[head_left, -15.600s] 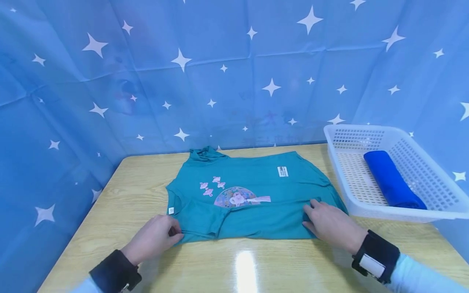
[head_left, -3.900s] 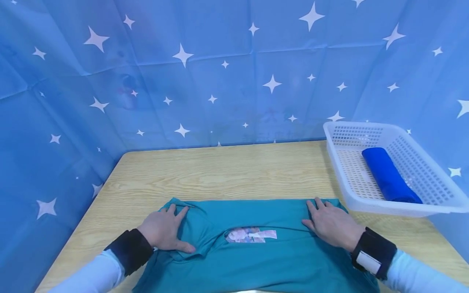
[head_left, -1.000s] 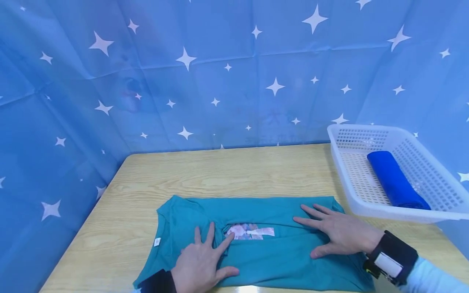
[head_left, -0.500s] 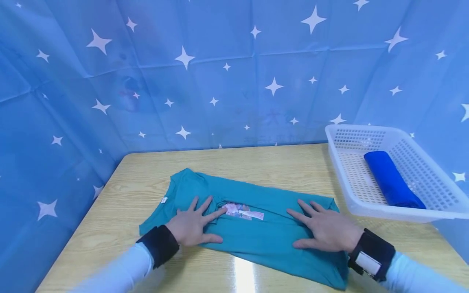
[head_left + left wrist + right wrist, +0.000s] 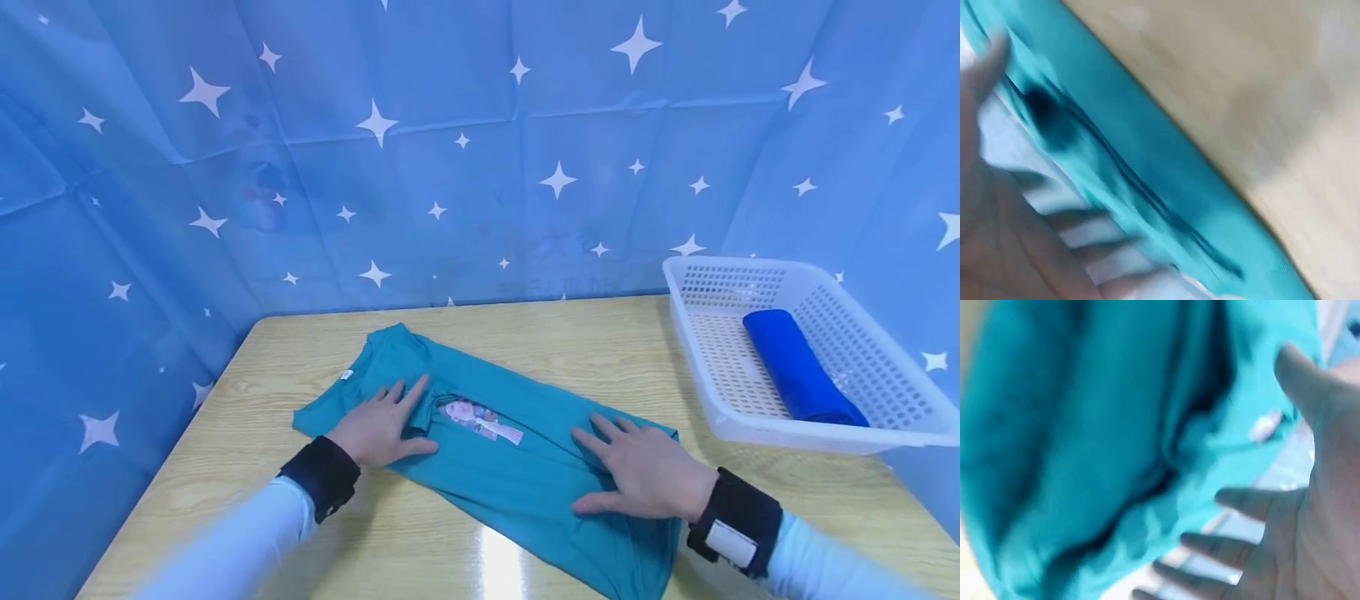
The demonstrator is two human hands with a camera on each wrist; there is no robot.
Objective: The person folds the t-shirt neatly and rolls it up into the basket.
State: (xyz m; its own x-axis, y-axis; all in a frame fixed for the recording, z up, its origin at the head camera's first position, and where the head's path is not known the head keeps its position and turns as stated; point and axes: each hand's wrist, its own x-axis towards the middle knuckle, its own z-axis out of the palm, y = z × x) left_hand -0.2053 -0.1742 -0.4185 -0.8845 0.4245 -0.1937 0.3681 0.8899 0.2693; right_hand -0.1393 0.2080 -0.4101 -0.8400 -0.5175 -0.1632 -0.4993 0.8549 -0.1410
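A teal T-shirt [image 5: 525, 492], its long sides folded inward, lies slantwise on the table, running from back left to front right. A strip of its pink and floral print [image 5: 480, 419] shows between the folds, and a white neck label [image 5: 347, 375] sits at the collar end. My left hand [image 5: 382, 429] rests with spread fingers on the shirt near the collar. Across the hem end, my right hand [image 5: 645, 468] lies with its fingers spread. In both wrist views the teal cloth [image 5: 1147, 144] is blurred, and neither hand grips it.
At the right stands a white plastic basket [image 5: 693, 358] holding a rolled blue cloth [image 5: 802, 367]. A blue curtain with white stars [image 5: 465, 208] hangs behind and to the left of the wooden table [image 5: 247, 383].
The shirt has been folded into a strip over the earlier frames. Within the last second it has turned clockwise, its collar end moving away, with both hands on it.
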